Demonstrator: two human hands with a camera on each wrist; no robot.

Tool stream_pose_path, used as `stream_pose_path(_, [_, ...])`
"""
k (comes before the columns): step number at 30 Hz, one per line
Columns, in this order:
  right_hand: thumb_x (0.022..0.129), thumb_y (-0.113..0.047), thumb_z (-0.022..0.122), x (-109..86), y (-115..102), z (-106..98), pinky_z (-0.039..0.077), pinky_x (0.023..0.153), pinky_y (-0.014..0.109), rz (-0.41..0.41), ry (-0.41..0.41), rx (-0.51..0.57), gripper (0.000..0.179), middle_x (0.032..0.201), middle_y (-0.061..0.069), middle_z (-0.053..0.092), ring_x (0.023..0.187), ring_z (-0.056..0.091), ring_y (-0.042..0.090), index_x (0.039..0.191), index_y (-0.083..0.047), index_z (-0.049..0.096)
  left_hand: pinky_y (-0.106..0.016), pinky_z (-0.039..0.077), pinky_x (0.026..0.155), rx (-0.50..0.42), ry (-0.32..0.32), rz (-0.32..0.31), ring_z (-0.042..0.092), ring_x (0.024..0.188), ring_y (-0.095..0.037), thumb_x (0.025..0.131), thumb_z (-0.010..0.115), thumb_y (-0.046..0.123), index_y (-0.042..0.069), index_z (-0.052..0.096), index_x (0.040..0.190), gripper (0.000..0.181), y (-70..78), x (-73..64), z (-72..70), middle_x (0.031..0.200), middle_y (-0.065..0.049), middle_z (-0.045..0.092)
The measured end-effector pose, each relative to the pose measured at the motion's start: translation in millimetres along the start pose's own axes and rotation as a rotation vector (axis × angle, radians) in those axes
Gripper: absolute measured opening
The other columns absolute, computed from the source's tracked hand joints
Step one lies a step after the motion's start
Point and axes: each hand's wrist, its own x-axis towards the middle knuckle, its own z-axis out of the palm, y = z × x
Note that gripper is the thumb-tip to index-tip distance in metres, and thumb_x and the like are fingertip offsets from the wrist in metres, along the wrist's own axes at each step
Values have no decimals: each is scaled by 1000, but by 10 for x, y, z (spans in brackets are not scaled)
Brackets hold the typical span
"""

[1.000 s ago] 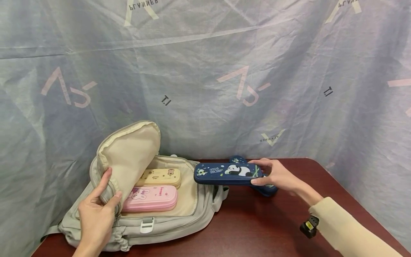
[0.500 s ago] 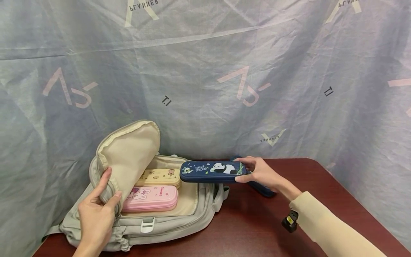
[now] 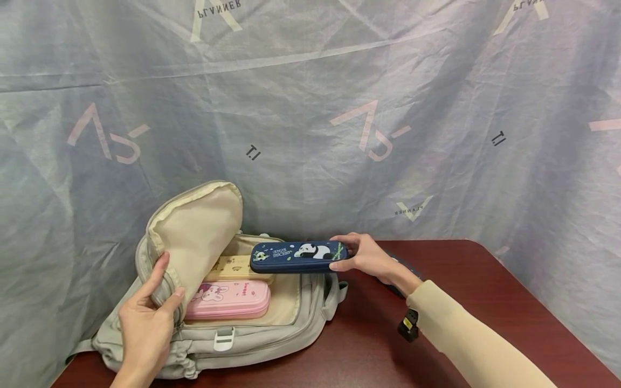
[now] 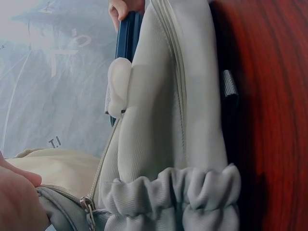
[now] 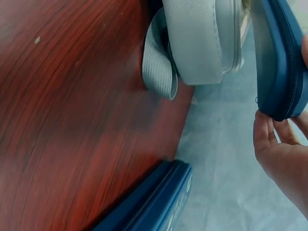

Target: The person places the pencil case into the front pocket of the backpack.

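A grey backpack [image 3: 271, 345] lies on the table with its front flap [image 3: 199, 231] lifted. My left hand [image 3: 147, 318] pinches the flap's edge between thumb and fingers. Inside the open compartment lie a pink pencil case [image 3: 233, 299] with a rabbit print and, behind it, a yellow pencil case [image 3: 225, 268], partly covered. My right hand [image 3: 361, 256] grips the right end of a dark blue panda pencil case [image 3: 291, 257], holding it level above the compartment's right side. In the right wrist view the case's zipped side [image 5: 284, 62] shows between thumb and fingers.
Another dark blue case [image 5: 149, 202] lies on the table, mostly hidden behind my right forearm in the head view. The reddish-brown table [image 3: 466, 302] ends at a grey printed curtain [image 3: 310, 134]. A strap loop [image 3: 335, 299] sticks out from the backpack's right side.
My right hand has carried the blue panda pencil case leftward, from beside the backpack to over its compartment, partly covering the yellow case. The left hand stays on the flap.
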Motion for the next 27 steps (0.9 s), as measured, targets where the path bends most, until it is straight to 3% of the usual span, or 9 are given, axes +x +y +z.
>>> stream_pose_path(6, [85, -19, 89, 120, -76, 162, 57, 89, 38, 20, 3, 44, 70, 134, 15, 57, 101, 65, 25, 147, -4, 60, -20, 21, 122, -17, 2, 12, 26, 155, -13, 86, 59, -31, 4, 61, 146, 69, 13, -1, -2, 152, 4, 57])
stream_pose_path(10, [83, -19, 91, 210, -120, 260, 57, 87, 36, 25, 9, 42, 70, 125, 12, 60, 98, 65, 22, 145, -5, 62, -20, 21, 123, -31, -1, 14, 26, 155, -13, 86, 59, -31, 3, 60, 145, 69, 20, -4, -7, 152, 3, 57])
stream_pose_path(27, [82, -15, 92, 478, -204, 527, 55, 93, 38, -15, -22, 44, 68, 125, 13, 61, 99, 68, 21, 143, -1, 64, -19, 26, 120, -17, 1, -4, 25, 155, -12, 88, 58, -30, 7, 61, 146, 70, 13, 6, -2, 152, 4, 57])
